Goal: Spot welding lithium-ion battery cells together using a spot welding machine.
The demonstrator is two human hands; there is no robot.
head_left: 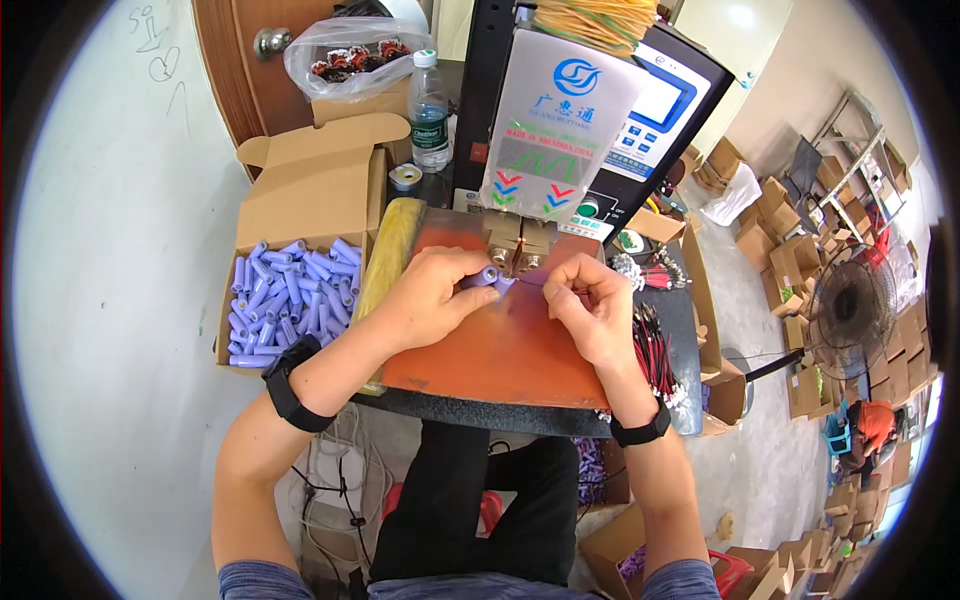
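Observation:
My left hand [432, 296] grips a purple cylindrical battery cell [482, 277] between thumb and fingers, just below the metal electrodes [516, 258] of a spot welder [565, 110]. Beside it, partly hidden, another purple piece [504, 285] shows under the electrodes. Thumb and forefinger of my right hand [592, 312] are pinched on a thin dark wire [533, 282] that runs toward the cell's end. Whether the wire touches the cell is too small to tell. Under both hands lies an orange board [470, 365] on the dark table.
Left of the board, a cardboard box [300, 205] holds many loose purple cells [290, 300], with a yellow roll [393, 265] between. Red and black wire leads [655, 360] lie on the right. A water bottle [429, 115] stands behind; a fan [850, 305] and cartons are farther right.

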